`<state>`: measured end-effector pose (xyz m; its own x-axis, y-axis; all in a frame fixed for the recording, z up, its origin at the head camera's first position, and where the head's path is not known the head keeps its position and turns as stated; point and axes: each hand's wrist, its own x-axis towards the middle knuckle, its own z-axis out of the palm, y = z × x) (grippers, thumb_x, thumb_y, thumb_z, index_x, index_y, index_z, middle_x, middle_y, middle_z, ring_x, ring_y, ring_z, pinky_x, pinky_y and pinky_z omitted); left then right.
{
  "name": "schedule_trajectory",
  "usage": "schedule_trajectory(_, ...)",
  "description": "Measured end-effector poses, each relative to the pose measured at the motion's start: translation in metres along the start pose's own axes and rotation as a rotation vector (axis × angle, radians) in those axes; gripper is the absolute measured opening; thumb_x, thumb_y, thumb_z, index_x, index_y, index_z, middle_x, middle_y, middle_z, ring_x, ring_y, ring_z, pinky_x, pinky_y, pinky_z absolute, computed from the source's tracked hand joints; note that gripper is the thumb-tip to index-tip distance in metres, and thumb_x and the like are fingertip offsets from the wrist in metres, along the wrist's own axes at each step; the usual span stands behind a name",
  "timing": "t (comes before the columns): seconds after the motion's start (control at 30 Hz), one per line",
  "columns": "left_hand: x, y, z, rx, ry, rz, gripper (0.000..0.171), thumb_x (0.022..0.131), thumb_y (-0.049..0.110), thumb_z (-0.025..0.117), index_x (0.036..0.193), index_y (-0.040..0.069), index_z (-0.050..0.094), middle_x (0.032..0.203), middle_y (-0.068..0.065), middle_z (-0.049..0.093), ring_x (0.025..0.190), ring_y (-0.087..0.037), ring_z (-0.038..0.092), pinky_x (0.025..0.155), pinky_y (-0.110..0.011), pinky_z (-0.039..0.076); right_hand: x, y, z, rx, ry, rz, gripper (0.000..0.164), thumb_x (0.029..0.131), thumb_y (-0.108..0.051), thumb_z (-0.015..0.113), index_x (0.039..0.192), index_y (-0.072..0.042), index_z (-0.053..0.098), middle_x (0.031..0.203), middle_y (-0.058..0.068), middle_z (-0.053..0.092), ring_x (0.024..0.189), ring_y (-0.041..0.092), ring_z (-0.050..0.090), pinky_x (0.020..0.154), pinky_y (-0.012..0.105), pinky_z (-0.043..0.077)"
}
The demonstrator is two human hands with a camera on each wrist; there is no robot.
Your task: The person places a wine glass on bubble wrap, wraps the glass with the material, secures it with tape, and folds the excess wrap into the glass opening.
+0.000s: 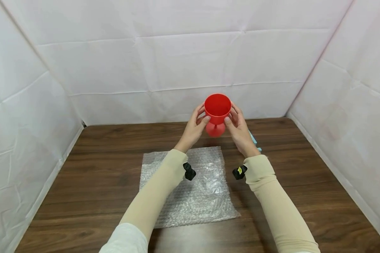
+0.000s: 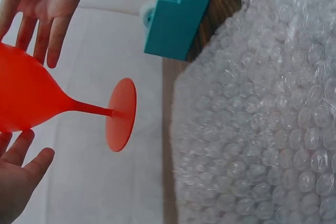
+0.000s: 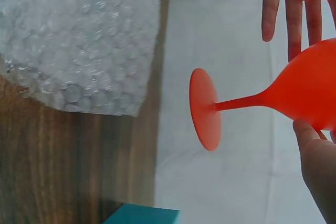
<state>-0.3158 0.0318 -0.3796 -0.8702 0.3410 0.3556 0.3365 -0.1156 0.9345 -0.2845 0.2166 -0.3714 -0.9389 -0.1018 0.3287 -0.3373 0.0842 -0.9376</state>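
Note:
A red wine goblet (image 1: 215, 130) with a round bowl, thin stem and flat foot is held up over the back of the table, its mouth tipped toward the head camera. My left hand (image 1: 194, 129) grips the left side of the bowl, thumb at the front and fingers behind. On the opposite side my right hand (image 1: 239, 131) holds the bowl in the same way. The stem and foot (image 2: 121, 115) stick out free below both hands in the wrist views. A sheet of clear bubble wrap (image 1: 206, 189) lies flat on the table beneath my forearms.
A teal tape dispenser (image 2: 181, 17) with a roll in it stands on the table, mostly behind my right hand in the head view. White cloth walls (image 1: 114, 70) enclose the dark wooden table (image 1: 98, 168) at the back and both sides.

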Motion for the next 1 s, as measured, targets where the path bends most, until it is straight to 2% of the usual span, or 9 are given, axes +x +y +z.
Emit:
schedule_trajectory(0.07, -0.002, 0.005, 0.000, 0.009, 0.000, 0.021, 0.060, 0.098, 0.017, 0.054, 0.152, 0.017, 0.026, 0.149, -0.011, 0.037, 0.132, -0.031, 0.045, 0.103, -0.038, 0.044, -0.001, -0.003, -0.001, -0.013, 0.000, -0.022, 0.064, 0.098, -0.018, 0.052, 0.152, -0.029, 0.021, 0.157, 0.003, 0.027, 0.144, 0.026, 0.026, 0.111, 0.050, 0.033)
schedule_trajectory(0.13, -0.008, 0.018, 0.000, 0.018, -0.010, 0.032, 0.060, 0.098, 0.015, 0.053, 0.152, 0.013, 0.025, 0.149, -0.014, 0.037, 0.131, -0.033, 0.046, 0.103, -0.039, 0.045, -0.003, -0.008, -0.001, -0.014, -0.005, -0.039, 0.064, 0.098, -0.018, 0.053, 0.152, -0.029, 0.021, 0.156, 0.003, 0.028, 0.143, 0.026, 0.028, 0.111, 0.046, 0.035)
schedule_trajectory(0.33, -0.028, 0.055, 0.001, 0.011, -0.047, 0.097, 0.062, 0.098, 0.005, 0.050, 0.151, 0.003, 0.019, 0.146, -0.024, 0.035, 0.130, -0.040, 0.044, 0.104, -0.047, 0.043, -0.012, -0.024, 0.001, 0.044, -0.034, -0.072, 0.063, 0.097, -0.018, 0.055, 0.151, -0.023, 0.023, 0.157, 0.004, 0.027, 0.141, 0.026, 0.030, 0.101, 0.021, 0.044)
schedule_trajectory(0.4, -0.033, 0.058, 0.001, 0.007, -0.052, 0.115, 0.062, 0.098, 0.004, 0.049, 0.152, 0.003, 0.018, 0.144, -0.025, 0.035, 0.130, -0.039, 0.043, 0.103, -0.049, 0.043, -0.016, -0.029, 0.003, 0.056, -0.040, -0.083, 0.061, 0.097, -0.017, 0.054, 0.151, -0.020, 0.023, 0.157, 0.005, 0.027, 0.141, 0.027, 0.030, 0.098, 0.018, 0.045)
schedule_trajectory(0.53, -0.039, 0.050, -0.001, 0.024, -0.043, 0.126, 0.064, 0.098, 0.006, 0.051, 0.153, 0.012, 0.019, 0.140, -0.021, 0.039, 0.127, -0.036, 0.046, 0.101, -0.050, 0.045, -0.026, -0.038, 0.008, 0.049, -0.048, -0.095, 0.059, 0.098, -0.015, 0.053, 0.149, -0.017, 0.024, 0.157, 0.006, 0.027, 0.141, 0.028, 0.031, 0.096, 0.017, 0.045)
schedule_trajectory(0.63, -0.045, 0.045, -0.004, 0.040, -0.027, 0.124, 0.065, 0.098, 0.011, 0.052, 0.153, 0.021, 0.019, 0.138, -0.017, 0.042, 0.123, -0.032, 0.049, 0.100, -0.047, 0.047, -0.034, -0.044, 0.012, 0.039, -0.067, -0.118, 0.059, 0.098, -0.015, 0.053, 0.149, -0.016, 0.024, 0.156, 0.008, 0.029, 0.139, 0.028, 0.034, 0.095, 0.018, 0.047)
schedule_trajectory(0.73, -0.057, 0.046, -0.006, 0.047, -0.004, 0.120, 0.065, 0.098, 0.015, 0.053, 0.153, 0.025, 0.020, 0.136, -0.014, 0.043, 0.121, -0.029, 0.050, 0.098, -0.045, 0.049, -0.042, -0.047, 0.018, 0.014, -0.107, -0.163, 0.062, 0.098, -0.013, 0.053, 0.151, -0.016, 0.022, 0.155, 0.011, 0.031, 0.136, 0.029, 0.038, 0.095, 0.020, 0.048)
schedule_trajectory(0.83, -0.070, 0.048, -0.008, 0.055, 0.016, 0.120, 0.064, 0.098, 0.026, 0.055, 0.152, 0.026, 0.021, 0.135, -0.012, 0.043, 0.119, -0.027, 0.050, 0.095, -0.041, 0.050, -0.051, -0.049, 0.025, -0.034, -0.138, -0.188, 0.066, 0.097, -0.012, 0.054, 0.153, -0.019, 0.019, 0.154, 0.011, 0.032, 0.132, 0.028, 0.041, 0.093, 0.023, 0.050)
schedule_trajectory(1.0, -0.089, 0.047, -0.014, 0.060, 0.022, 0.130, 0.072, 0.093, 0.048, 0.054, 0.151, 0.026, 0.020, 0.133, -0.012, 0.044, 0.114, -0.026, 0.050, 0.090, -0.035, 0.051, -0.065, -0.050, 0.039, -0.104, -0.140, -0.147, 0.069, 0.096, -0.015, 0.057, 0.153, -0.025, 0.019, 0.152, 0.007, 0.035, 0.130, 0.026, 0.042, 0.090, 0.024, 0.051)
